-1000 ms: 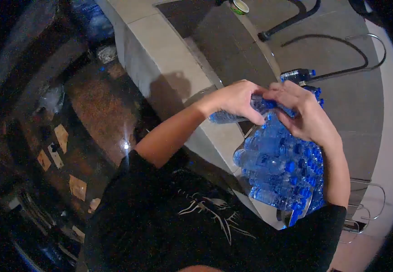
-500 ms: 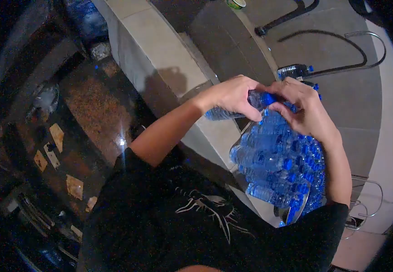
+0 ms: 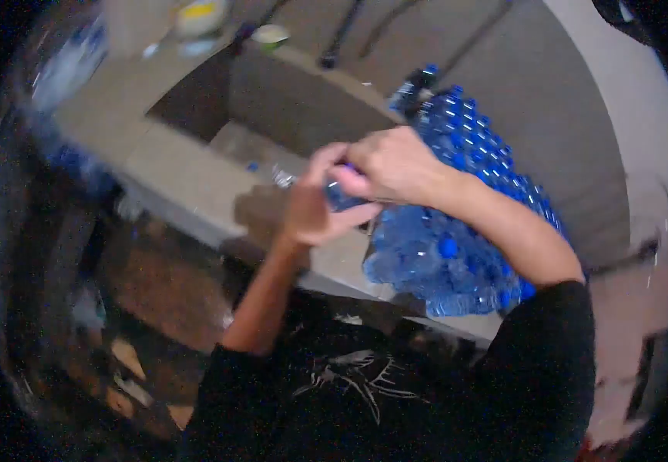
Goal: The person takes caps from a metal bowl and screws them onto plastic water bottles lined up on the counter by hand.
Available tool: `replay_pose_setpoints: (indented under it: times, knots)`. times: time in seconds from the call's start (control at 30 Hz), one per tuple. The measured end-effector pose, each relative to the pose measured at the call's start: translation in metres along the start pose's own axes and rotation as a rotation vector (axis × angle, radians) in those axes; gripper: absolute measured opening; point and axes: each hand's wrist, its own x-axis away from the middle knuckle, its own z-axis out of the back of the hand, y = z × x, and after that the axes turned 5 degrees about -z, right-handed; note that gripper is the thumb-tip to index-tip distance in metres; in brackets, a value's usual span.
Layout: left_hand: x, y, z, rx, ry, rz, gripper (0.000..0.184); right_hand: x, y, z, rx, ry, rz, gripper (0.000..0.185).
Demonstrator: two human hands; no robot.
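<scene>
My left hand (image 3: 314, 204) is wrapped around a small clear plastic water bottle (image 3: 339, 197), held over the tiled ledge. My right hand (image 3: 397, 165) is closed at the bottle's top, where a bit of the blue cap shows between the fingers. Motion blur and the fingers hide most of the bottle. Just beyond and below my right forearm lies a large cluster of clear water bottles with blue caps (image 3: 418, 250), packed close together.
A tiled ledge (image 3: 184, 185) borders a sunken basin (image 3: 295, 92), which holds a blurred clear object (image 3: 281, 177) and a blue cap (image 3: 252, 166). A green-and-white cup (image 3: 271, 35) stands on the far rim. Dark bars (image 3: 341, 35) rise behind. A dirty floor (image 3: 157, 269) lies at lower left.
The view has swung, bringing more of the basin into sight at left. My hands and the bottle have shifted left in view, and my right hand now covers the cap from above.
</scene>
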Motion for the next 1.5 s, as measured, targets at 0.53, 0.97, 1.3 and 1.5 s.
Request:
replay_pose_setpoints:
  times: [0.53,0.97,1.3,1.5]
  knots:
    - [-0.011,-0.013,-0.011,0.296,-0.359,0.385,0.062,0.034,-0.020,-0.012,-0.122,0.045,-0.333,0.033]
    - [-0.020,-0.053,-0.001,0.464,-0.572,0.348,0.062,0.030,0.011,-0.015,-0.073,0.018,0.020,0.025]
    - [0.009,0.001,-0.044,0.045,0.049,0.185,0.090,0.044,-0.016,-0.010,-0.325,0.104,-0.374,0.029]
    - [0.055,0.047,0.031,-0.221,0.081,0.255,0.073,0.109,0.075,0.084,-0.300,0.122,-0.682,0.047]
